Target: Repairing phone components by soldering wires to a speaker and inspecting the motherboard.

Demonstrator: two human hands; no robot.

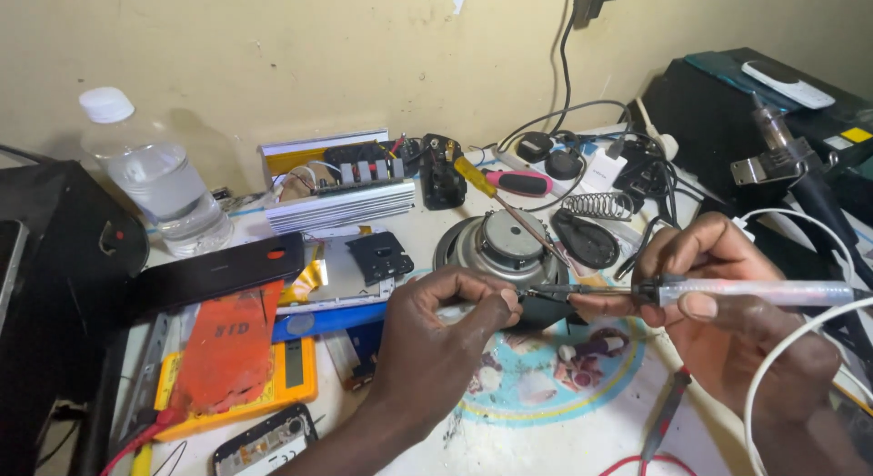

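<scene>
head view, looking down: my right hand holds one soldering iron, a slim pale translucent handle with a dark metal tip; my fingers are clenched around the handle like a pen, and a white cord loops off past my wrist. my left hand has its fingertips pinched shut on something small and dark just where the iron's tip meets them; it is too small for me to tell what it is. the iron sits above the middle of the table, right in front of one round speaker with a shiny metal magnet and a dark rim.

under my hands lies one round, colourful printed mat, worn and scratched. to the left there is one yellow multimeter with a crumpled orange plastic sheet over it, one flat black phone, and one clear plastic water bottle with a white cap. behind stands one ribbed aluminium case, open, with wires showing. i count two screwdrivers: one yellow-handled, one pink-handled. one coiled wire spring lies beside them, among tangled black cables.
</scene>
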